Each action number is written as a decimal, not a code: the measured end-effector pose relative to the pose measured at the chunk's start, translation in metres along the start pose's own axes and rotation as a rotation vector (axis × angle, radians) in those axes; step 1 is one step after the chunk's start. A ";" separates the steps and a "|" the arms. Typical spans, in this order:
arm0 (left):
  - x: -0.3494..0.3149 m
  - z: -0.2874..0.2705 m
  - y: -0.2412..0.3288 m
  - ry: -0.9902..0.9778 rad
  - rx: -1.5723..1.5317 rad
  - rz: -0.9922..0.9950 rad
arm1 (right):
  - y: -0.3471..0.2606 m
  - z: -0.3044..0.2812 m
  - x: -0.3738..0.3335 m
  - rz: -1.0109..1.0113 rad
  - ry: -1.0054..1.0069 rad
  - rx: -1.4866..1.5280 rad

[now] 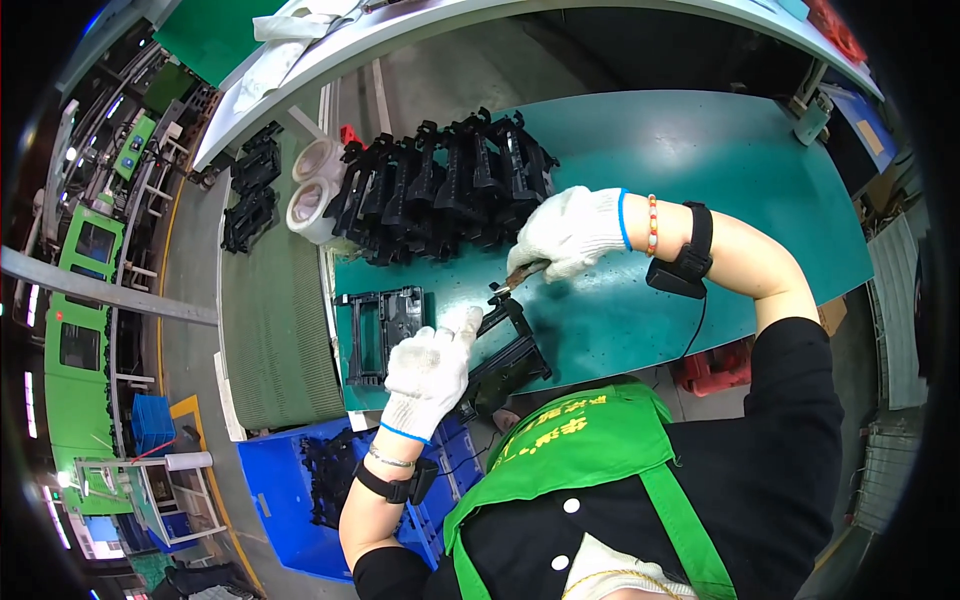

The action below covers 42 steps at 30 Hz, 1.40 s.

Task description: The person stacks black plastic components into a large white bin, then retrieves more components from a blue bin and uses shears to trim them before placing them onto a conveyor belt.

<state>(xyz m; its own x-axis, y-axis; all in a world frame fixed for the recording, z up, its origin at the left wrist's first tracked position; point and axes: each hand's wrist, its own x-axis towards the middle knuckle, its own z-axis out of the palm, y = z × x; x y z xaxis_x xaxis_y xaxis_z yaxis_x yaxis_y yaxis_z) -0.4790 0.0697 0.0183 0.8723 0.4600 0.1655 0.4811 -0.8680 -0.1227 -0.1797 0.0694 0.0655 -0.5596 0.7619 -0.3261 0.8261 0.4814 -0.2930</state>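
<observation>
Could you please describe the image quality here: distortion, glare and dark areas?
In the head view, fisheye distortion bows the long white shelf edge, and the rim fades to black; in the same view, pale glare lies on the smooth green tabletop; the heaped black plastic frames lose detail in darkness; the white-gloved hands look fairly sharp.

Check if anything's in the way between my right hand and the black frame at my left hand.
Nothing visible obstructs it. Only the small tool in your right hand lies between, its tip at the upper corner of the black frame. The pile of black parts and the second frame are outside that gap.
</observation>
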 end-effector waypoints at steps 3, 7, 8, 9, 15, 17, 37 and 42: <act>0.001 -0.003 0.000 -0.084 -0.002 0.024 | 0.005 0.006 0.001 -0.014 -0.008 0.020; 0.004 -0.006 -0.001 -0.090 0.002 0.050 | -0.002 0.005 0.000 -0.042 0.054 -0.035; 0.003 -0.007 -0.001 -0.090 0.001 0.052 | -0.010 -0.001 -0.001 -0.022 0.037 -0.075; 0.002 -0.008 0.000 -0.072 -0.003 0.039 | -0.015 -0.003 -0.002 -0.002 0.021 -0.115; -0.019 -0.028 -0.007 -0.113 -0.251 -0.253 | -0.012 0.019 -0.021 -0.149 0.525 -0.191; -0.031 -0.023 -0.012 -0.053 -0.608 -0.441 | -0.013 0.030 -0.034 -0.143 0.924 -0.086; -0.044 0.010 0.039 1.088 -2.060 -1.277 | -0.075 0.104 0.041 0.081 1.303 0.179; -0.034 0.008 0.049 1.042 -2.091 -1.301 | -0.066 0.115 0.042 0.100 1.257 0.254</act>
<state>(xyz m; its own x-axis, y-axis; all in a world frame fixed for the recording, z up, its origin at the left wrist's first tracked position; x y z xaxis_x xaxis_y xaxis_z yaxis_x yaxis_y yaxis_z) -0.4841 0.0129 -0.0013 -0.1046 0.9143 -0.3914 -0.6648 0.2284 0.7112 -0.2655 0.0191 -0.0320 0.0651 0.7395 0.6700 0.7472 0.4089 -0.5239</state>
